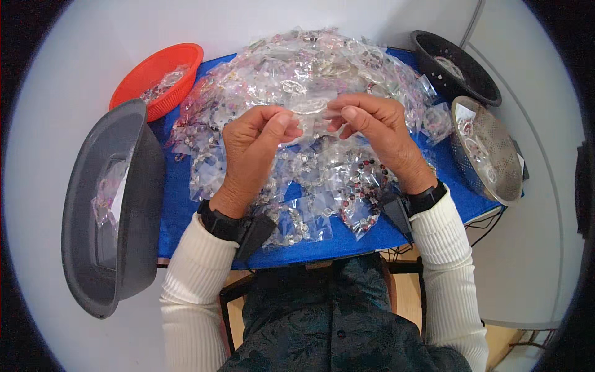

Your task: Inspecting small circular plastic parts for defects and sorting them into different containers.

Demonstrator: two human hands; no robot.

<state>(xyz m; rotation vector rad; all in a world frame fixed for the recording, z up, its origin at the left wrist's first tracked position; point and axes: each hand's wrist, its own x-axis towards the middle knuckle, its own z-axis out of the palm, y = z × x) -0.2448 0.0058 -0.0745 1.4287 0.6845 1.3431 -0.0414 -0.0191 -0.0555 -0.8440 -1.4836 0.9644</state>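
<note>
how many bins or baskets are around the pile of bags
4: a grey tub at the left, an orange basket at the far left, a black basket at the far right, and a metal colander at the right.

Bright even light, glare on plastic bags (soft shadows), fisheye-bent, dark rim

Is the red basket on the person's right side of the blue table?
No, the red basket sits at the far left corner of the blue table.
</note>
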